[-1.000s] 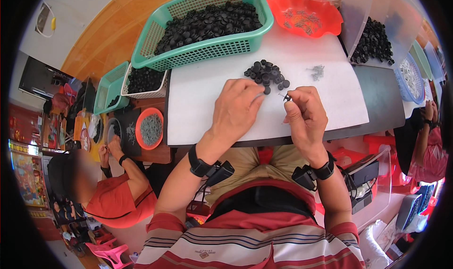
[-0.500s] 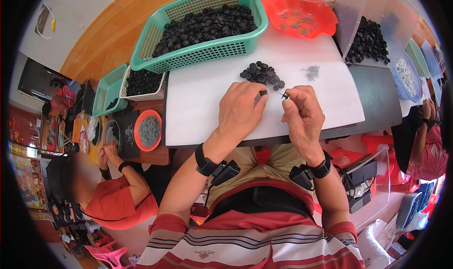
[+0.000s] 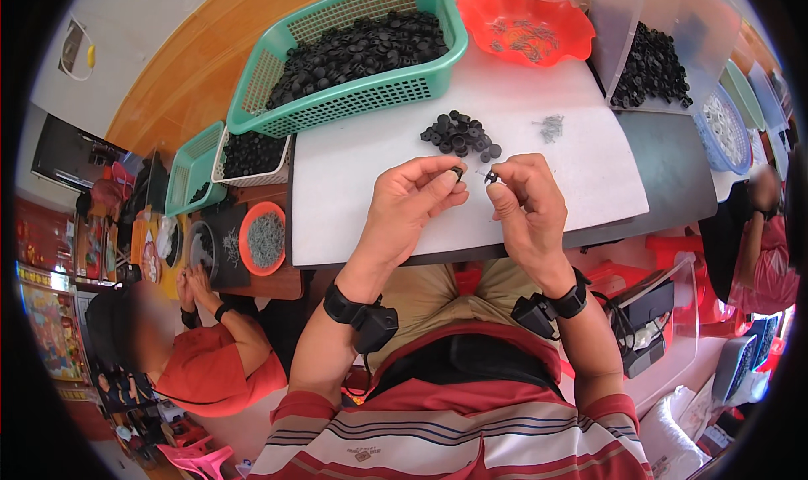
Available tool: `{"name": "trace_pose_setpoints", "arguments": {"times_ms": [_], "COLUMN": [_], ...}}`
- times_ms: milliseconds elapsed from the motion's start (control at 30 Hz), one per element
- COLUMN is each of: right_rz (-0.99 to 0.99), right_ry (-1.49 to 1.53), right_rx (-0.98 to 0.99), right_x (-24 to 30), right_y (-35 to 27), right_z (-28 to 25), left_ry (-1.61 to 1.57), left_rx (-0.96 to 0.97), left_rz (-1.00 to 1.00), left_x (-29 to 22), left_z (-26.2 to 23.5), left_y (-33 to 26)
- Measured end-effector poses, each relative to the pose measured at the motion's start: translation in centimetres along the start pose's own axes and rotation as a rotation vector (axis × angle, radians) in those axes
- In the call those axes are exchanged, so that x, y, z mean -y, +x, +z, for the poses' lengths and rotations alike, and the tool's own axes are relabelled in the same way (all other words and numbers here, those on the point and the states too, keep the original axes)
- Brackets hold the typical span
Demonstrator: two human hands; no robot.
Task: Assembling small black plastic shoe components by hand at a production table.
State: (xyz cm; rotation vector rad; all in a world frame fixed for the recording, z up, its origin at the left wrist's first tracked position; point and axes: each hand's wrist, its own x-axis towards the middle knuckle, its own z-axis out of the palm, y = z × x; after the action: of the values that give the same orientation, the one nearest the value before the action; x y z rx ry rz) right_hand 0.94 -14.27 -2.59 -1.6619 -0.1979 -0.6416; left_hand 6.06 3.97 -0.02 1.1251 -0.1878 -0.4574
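Note:
Both hands hang over the near part of a white sheet (image 3: pixel 353 202) on the table. My left hand (image 3: pixel 402 206) is closed, with a small round black cap (image 3: pixel 456 173) pinched between thumb and fingertips. My right hand (image 3: pixel 536 206) pinches a small black plastic part (image 3: pixel 492 178); a thin metal pin sticks out of it toward the left hand. A narrow gap separates the two pieces. Just beyond my hands lies a heap of black caps (image 3: pixel 459 135). Farther right on the sheet is a little pile of metal pins (image 3: pixel 551 128).
A green basket (image 3: pixel 370 105) of black parts stands at the back, beside a red scalloped bowl (image 3: pixel 579 38) holding pins. A clear bin (image 3: pixel 614 25) with black parts is at the back right. On the left, a co-worker (image 3: pixel 215 362) sits near an orange bowl (image 3: pixel 246 236) of grey pieces.
My left hand has drawn back and turned, so the cap in its fingertips shows more. My right hand has shifted slightly left, still pinching its part.

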Motion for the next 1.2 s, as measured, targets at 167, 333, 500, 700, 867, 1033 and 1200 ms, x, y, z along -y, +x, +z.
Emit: {"name": "trace_pose_setpoints", "arguments": {"times_ms": [167, 333, 500, 700, 867, 1033, 1200], "right_rz": [-0.031, -0.133, -0.144, -0.152, -0.130, -0.131, -0.118], "right_ry": [-0.046, -0.158, -0.172, -0.214, -0.215, -0.219, -0.203], "right_rx": [0.033, 0.067, 0.068, 0.082, 0.096, 0.107, 0.116], "right_x": [0.46, 1.06, 0.85, 0.86, 0.99, 1.06, 1.03], "right_y": [0.08, 0.49, 0.40, 0.39, 0.45, 0.51, 0.45], "right_z": [0.12, -0.03, 0.06, 0.14, 0.16, 0.12, 0.14], "left_ry": [-0.156, -0.259, -0.301, -0.288, -0.280, -0.290, -0.274], "left_rx": [0.034, 0.075, 0.069, 0.064, 0.051, 0.039, 0.045], "left_rz": [-0.063, -0.106, -0.124, -0.121, -0.116, -0.114, -0.108], "left_x": [-0.18, -0.09, 0.11, 0.38, 0.48, 0.50, 0.60], "left_z": [-0.16, -0.04, 0.23, 0.18, 0.20, 0.28, 0.33], "left_y": [-0.06, -0.21, -0.25, -0.19, -0.18, -0.17, -0.20]}}
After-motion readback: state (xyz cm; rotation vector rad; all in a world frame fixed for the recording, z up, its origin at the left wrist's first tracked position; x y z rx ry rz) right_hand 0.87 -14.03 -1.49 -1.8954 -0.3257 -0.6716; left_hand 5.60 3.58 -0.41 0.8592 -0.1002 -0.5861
